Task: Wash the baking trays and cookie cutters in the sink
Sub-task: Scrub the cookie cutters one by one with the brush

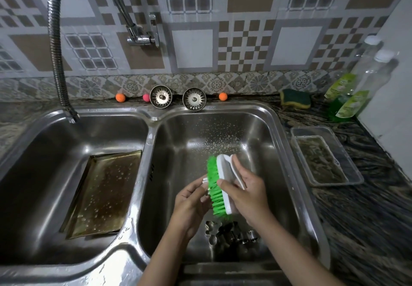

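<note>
Over the right basin of the steel double sink (153, 118), my right hand (247, 194) grips a white scrubbing brush with green bristles (219, 185). My left hand (191, 205) pinches a small white cookie cutter (205, 180) against the bristles; most of it is hidden by my fingers. Several metal cookie cutters (231, 233) lie on the floor of the right basin below my wrists. A brownish baking tray (102, 194) leans in the left basin, dotted with water drops.
A flexible tap hose (56, 58) hangs over the left basin. Two sink strainers (161, 96) stand on the back ledge among small coloured balls. On the right counter are a sponge (295, 98), two green soap bottles (350, 105) and a clear plastic container (325, 156).
</note>
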Motion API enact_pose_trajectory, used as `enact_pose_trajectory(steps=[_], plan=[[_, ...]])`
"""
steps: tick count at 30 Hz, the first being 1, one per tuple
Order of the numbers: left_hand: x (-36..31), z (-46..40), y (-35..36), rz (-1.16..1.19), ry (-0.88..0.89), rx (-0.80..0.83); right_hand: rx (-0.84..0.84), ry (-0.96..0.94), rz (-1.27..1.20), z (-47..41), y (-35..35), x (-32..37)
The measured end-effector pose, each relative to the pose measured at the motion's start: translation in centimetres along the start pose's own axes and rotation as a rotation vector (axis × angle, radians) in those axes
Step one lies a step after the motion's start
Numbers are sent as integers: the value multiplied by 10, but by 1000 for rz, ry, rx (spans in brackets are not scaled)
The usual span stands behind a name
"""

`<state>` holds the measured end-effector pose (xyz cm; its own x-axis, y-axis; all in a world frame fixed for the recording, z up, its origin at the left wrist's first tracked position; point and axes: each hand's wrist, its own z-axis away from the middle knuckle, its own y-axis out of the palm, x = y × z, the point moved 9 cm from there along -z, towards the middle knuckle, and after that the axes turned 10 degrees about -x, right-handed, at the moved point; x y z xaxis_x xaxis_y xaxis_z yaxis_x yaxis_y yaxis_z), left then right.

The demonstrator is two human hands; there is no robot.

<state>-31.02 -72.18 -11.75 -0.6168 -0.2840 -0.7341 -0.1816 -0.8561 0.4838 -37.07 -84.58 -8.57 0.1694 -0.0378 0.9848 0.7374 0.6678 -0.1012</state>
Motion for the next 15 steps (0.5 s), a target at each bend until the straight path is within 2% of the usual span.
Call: enact_pose_trajectory(steps=[5,10,13,15], plan=[[0,5,-7,-5,-29,4,-114,-72,55,-16,-5,11],[-46,13,-43,16,57,-6,-68,-125,49,-11,9,20],[-102,30,-89,-109,179,-48,-22,-136,69,-4,8,9],[-132,36,-137,-327,210,-151,-1,-126,111,2,6,-3]])
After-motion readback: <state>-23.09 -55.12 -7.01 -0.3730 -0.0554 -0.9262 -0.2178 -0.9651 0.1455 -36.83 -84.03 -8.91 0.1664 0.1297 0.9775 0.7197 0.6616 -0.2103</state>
